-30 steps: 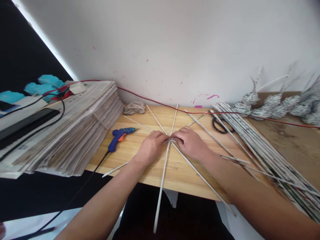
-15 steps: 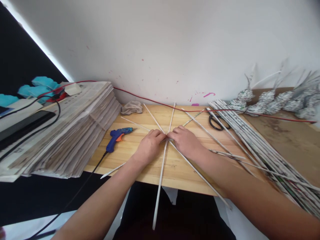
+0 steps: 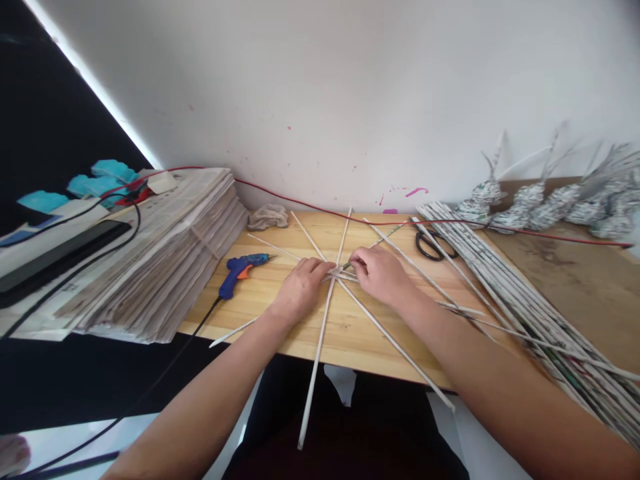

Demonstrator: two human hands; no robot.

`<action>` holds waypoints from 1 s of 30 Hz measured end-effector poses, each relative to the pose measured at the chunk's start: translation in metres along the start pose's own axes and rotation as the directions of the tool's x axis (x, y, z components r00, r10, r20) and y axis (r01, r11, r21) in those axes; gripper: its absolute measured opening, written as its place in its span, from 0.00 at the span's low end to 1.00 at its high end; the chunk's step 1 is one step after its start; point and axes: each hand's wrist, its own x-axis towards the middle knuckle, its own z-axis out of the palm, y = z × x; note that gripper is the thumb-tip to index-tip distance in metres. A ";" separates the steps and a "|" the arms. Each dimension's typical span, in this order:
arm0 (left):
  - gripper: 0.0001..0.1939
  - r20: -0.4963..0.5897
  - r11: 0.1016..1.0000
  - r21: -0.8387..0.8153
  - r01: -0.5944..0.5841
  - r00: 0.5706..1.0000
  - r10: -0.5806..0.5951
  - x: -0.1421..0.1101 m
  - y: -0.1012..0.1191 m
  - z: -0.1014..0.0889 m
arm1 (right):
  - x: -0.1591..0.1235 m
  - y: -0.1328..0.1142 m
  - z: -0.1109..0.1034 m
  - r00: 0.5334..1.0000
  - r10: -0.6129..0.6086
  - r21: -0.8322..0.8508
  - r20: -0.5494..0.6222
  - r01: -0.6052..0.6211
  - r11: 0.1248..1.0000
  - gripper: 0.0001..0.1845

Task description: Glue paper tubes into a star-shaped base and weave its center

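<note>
Several rolled paper sticks (image 3: 318, 357) cross in a star on the wooden table, and one of them reaches past the front edge. Where they meet, the thumb and fingers of my left hand (image 3: 299, 287) are closed on the sticks from the left. My right hand (image 3: 384, 275) is a little right of the crossing, its thumb and fingers pinching a greenish paper stick (image 3: 347, 265) that runs in toward the centre. The joint itself shows between the two hands. My fingers partly cover the sticks that point left and right.
On the left lie a blue glue gun (image 3: 234, 275), its black cord, and a tall stack of newspaper (image 3: 200, 247). Black-handled scissors (image 3: 429, 247) and a bundle of paper sticks (image 3: 505, 287) are at right, beyond them woven paper pieces (image 3: 525, 203). A red cable (image 3: 300, 200) crosses the back.
My right hand has drawn slightly right from the crossing and now pinches a stick, so the centre shows. My left hand stays at the joint. The view has shifted a little.
</note>
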 end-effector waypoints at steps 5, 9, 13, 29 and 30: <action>0.17 0.003 1.000 0.000 -0.021 1.000 0.021 0.000 -0.001 0.000 | 0.001 0.001 0.000 0.998 0.056 0.066 -0.033 -0.054 0.996 0.03; 0.17 0.005 1.000 -0.023 -0.009 1.000 0.009 0.001 -0.003 0.002 | 0.001 0.000 -0.002 0.997 0.072 0.082 -0.042 -0.068 0.994 0.03; 0.17 0.034 0.999 -0.031 0.023 0.999 -0.022 0.004 -0.001 -0.001 | 0.002 0.000 -0.001 0.996 0.078 0.128 -0.038 -0.072 0.989 0.03; 0.19 -0.023 0.999 0.012 0.050 0.999 -0.049 0.001 0.001 0.006 | 0.004 -0.001 0.000 0.994 0.107 0.124 0.015 -0.108 0.986 0.02; 0.20 -0.028 0.999 0.006 0.047 0.998 -0.047 0.000 0.002 0.005 | 0.004 0.000 0.000 0.993 0.117 0.117 0.022 -0.119 0.986 0.02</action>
